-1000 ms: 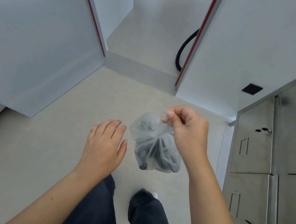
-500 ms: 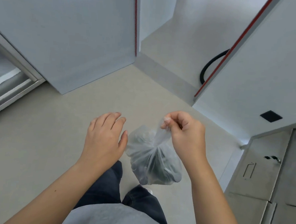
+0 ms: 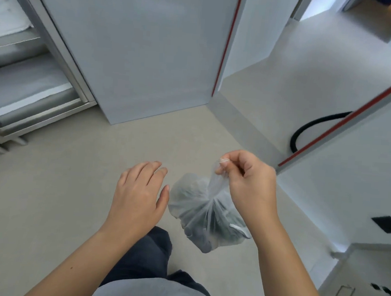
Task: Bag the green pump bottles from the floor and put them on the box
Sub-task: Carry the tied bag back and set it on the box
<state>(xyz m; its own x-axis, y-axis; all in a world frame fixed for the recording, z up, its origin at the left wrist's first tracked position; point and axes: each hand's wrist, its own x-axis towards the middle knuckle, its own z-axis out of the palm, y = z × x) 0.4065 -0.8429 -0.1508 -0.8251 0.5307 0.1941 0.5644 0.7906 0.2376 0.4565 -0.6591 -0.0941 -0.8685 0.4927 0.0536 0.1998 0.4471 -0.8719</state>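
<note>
The pale floor [image 3: 54, 195] spread wide beneath the person, with a grey partition [image 3: 136, 51] standing ahead. A translucent plastic bag [image 3: 204, 215] hung clear of the floor, dark bottles showing dimly inside it. The right hand [image 3: 248, 186] was closed around the bag's gathered neck. The left hand [image 3: 139, 197] hovered just beside the bag, fingers spread, holding nothing.
</note>
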